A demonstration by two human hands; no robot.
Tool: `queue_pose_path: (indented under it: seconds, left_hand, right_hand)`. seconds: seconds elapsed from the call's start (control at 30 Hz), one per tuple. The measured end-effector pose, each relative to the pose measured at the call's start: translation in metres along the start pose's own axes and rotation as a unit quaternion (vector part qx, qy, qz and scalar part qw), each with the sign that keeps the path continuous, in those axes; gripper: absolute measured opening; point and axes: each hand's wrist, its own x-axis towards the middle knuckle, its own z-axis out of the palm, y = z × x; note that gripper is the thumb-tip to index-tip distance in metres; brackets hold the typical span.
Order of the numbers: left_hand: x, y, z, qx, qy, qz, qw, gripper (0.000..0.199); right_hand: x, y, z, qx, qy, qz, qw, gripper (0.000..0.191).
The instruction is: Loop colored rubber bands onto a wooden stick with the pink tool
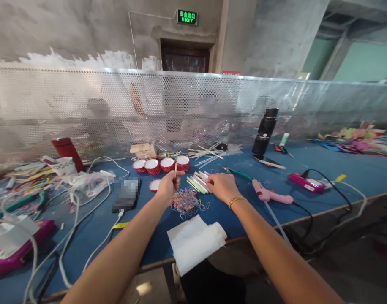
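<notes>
My left hand (170, 185) is closed around a short, thin pale stick (175, 169) that points upward. My right hand (223, 186), with a gold bracelet at the wrist, has its fingers bent down at a row of pale and green sticks (196, 183); what lies under its fingertips is hidden. Between the hands spreads a heap of colourful paper clips (185, 201). Behind my left hand stand stacks of round red-edged white discs (152, 164), and a single similar disc (154, 185) lies to its left. A folded white cloth (196, 240) lies at the near table edge.
A pink glue gun (271, 195) and a black bottle (265, 133) stand on the right. Leftward are a phone (126, 195) on a cable, a red flask (67, 153) and cluttered scraps. A perforated metal screen (187, 109) borders the table's back.
</notes>
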Motion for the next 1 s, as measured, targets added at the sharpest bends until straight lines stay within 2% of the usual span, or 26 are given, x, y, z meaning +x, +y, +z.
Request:
queue_pose_path:
  seconds: [0.23,0.37,0.5,0.7,0.8,0.9,1.0]
  left_hand:
    - [0.000,-0.006,0.003,-0.001,0.005,0.003,1.000,0.012]
    - [-0.003,-0.006,0.006,0.014,0.006,0.002,1.000,0.011]
    - [-0.005,-0.006,0.004,0.033,0.002,0.007,0.999,0.010]
    - [0.002,-0.004,-0.002,0.023,0.031,0.039,0.998,0.019]
    - [0.001,-0.003,-0.002,0.042,0.037,0.049,0.997,0.032]
    - [-0.001,-0.004,-0.001,0.077,0.005,0.053,0.996,0.041]
    - [-0.002,-0.005,0.000,0.091,-0.030,0.068,0.993,0.045]
  right_hand:
    - [0.005,-0.024,0.008,-0.047,-0.025,-0.048,0.997,0.021]
    - [0.005,-0.033,0.012,-0.080,-0.037,-0.046,0.995,0.025]
    - [0.005,-0.033,0.011,-0.069,-0.033,-0.024,0.997,0.026]
    - [-0.002,-0.014,0.005,0.068,0.060,0.024,0.996,0.014]
    - [-0.008,-0.004,0.005,0.156,0.081,0.003,0.984,0.010]
    - [-0.013,0.002,0.003,0.228,0.079,-0.047,0.969,0.010]
    - [-0.015,0.005,0.001,0.339,0.083,-0.070,0.934,0.015]
